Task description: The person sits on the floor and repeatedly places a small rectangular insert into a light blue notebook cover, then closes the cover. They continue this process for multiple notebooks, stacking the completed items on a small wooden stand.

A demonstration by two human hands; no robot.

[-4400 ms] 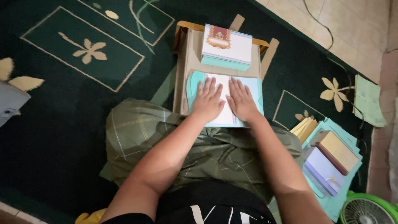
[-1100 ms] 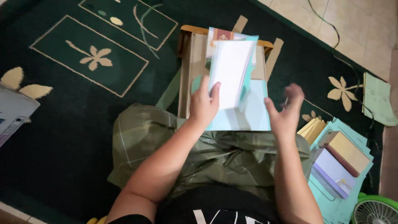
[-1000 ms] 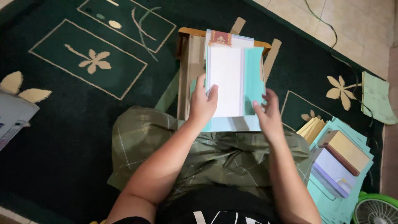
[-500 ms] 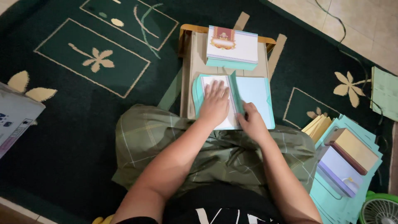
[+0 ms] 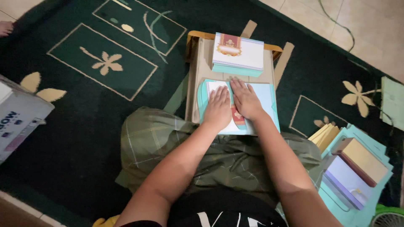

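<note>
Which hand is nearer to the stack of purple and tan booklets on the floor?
Right. The right hand lies flat on the card's right half, on the side of the booklets; the left hand lies beside it, farther away.

left hand (image 5: pixel 219 110): flat, palm down, fingers together | right hand (image 5: pixel 245 101): flat, palm down, touching left | forearms: extended forward

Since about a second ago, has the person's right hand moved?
Yes. The right hand has come in from beside the small wooden table and lies flat on the pale blue card.

Two hands (image 5: pixel 230 107), one card stack (image 5: pixel 238 54)
</note>
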